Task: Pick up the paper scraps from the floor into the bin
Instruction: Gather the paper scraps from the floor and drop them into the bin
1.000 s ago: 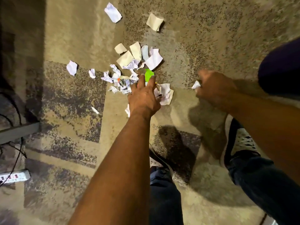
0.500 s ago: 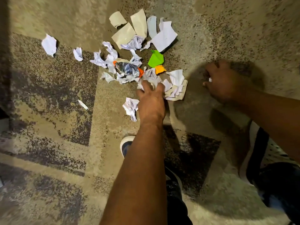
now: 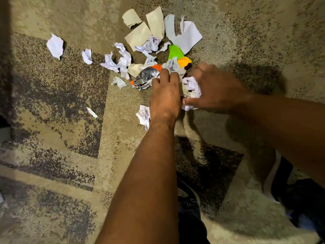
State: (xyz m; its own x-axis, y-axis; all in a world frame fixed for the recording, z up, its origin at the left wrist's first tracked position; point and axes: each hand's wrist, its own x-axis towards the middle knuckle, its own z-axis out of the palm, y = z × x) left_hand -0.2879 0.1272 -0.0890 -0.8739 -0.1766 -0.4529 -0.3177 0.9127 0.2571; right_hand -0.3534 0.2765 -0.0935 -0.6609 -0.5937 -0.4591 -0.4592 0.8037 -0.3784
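1. My left hand (image 3: 165,95) lay palm-down on the paper scraps (image 3: 151,55), fingers straight.
2. My right hand (image 3: 214,87) (blurred) curled its fingers around a white crumpled scrap (image 3: 191,85).
3. The remaining scraps littered the carpet (image 3: 52,138) towards its far edge.

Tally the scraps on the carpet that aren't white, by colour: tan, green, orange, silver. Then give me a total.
Tan pieces: 4
Green scrap: 1
Orange bits: 3
Silver foil: 1
Total: 9
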